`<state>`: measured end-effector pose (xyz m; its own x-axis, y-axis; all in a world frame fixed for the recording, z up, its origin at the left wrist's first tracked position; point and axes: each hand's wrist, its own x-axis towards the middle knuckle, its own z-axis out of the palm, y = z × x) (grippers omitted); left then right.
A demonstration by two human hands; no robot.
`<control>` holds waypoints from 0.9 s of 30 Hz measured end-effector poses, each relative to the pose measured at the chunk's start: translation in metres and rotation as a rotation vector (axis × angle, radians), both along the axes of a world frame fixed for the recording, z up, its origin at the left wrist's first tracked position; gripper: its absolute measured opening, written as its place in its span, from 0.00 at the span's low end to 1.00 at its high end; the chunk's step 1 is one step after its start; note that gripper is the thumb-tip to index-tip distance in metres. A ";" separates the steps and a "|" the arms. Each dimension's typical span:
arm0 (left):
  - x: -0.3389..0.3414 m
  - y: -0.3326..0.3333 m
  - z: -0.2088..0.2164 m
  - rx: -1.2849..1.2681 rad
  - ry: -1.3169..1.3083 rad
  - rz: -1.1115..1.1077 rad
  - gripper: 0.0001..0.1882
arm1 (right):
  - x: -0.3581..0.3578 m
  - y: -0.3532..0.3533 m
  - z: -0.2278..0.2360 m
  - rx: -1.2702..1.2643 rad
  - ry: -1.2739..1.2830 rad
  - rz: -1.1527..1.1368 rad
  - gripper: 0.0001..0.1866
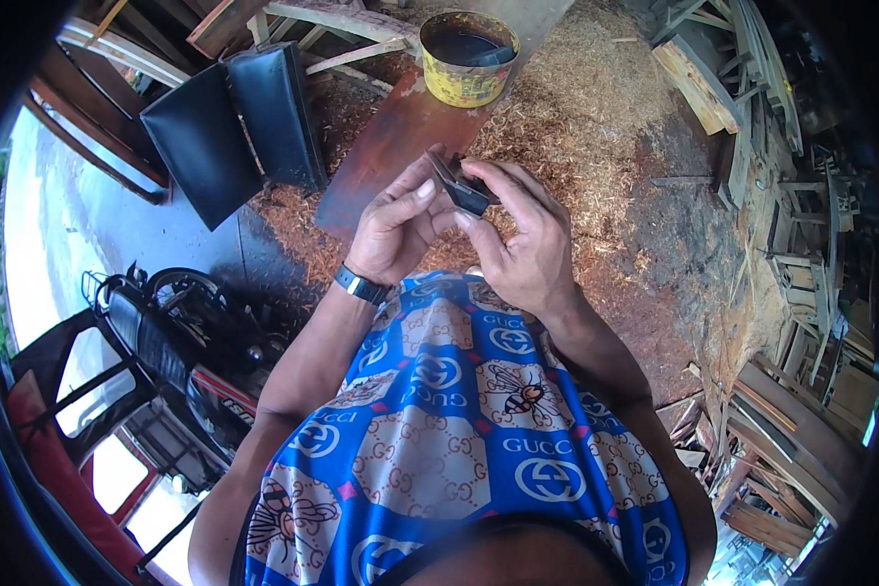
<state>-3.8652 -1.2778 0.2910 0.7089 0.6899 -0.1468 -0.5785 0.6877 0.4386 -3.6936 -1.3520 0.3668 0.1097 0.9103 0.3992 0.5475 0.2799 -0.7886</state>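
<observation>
In front of my chest, between both hands, is a small dark flat piece (467, 198) with a straight edge and a blocky black part. It looks like metal, but I cannot make out its exact kind. My left hand (393, 223), with a dark watch at the wrist, holds it from the left; the thumb lies up and the fingers pass behind it. On the other side, my right hand (535, 239) grips it between the thumb below and the curled fingers above. The piece is tilted, and the fingers hide part of it.
A yellow bucket (466, 86) of dark liquid stands on a reddish board (386, 161) ahead. Shavings (586, 127) cover the floor. Black padded panels (205, 146) lean at the far left, and a motorcycle (156, 332) stands nearer. Wood pieces (781, 420) are piled along the right.
</observation>
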 end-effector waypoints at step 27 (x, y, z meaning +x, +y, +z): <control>0.060 0.015 0.044 0.247 0.099 0.030 0.40 | 0.036 0.019 0.026 -0.004 -0.110 -0.048 0.25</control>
<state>-3.8051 -1.2629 0.3351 0.6779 0.7341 -0.0388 -0.5430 0.5356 0.6467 -3.6579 -1.3330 0.3931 0.1091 0.9066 0.4076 0.6435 0.2481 -0.7241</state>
